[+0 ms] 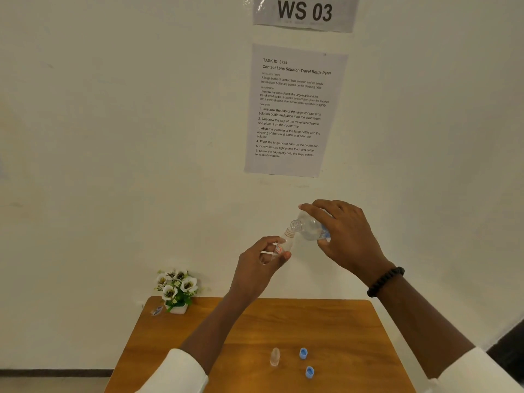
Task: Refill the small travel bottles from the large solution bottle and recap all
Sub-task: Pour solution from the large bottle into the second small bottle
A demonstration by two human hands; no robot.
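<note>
My left hand (265, 258) grips a small clear travel bottle (287, 241) with a red label, held up in the air with its open neck tilted to the right. My right hand (344, 236) grips the large clear solution bottle (309, 227), tipped sideways so that its open mouth meets the small bottle's neck. Both bottles are uncapped. On the wooden table (226, 350) below lie two blue caps (303, 353) (310, 372) and a small clear pointed cap (275, 356) to their left.
A white pot of artificial flowers (176, 290) stands at the table's far left corner, with a small wrapper (156, 311) beside it. Printed sheets (295, 109) hang on the wall behind. A dark bead bracelet (385, 280) circles my right wrist.
</note>
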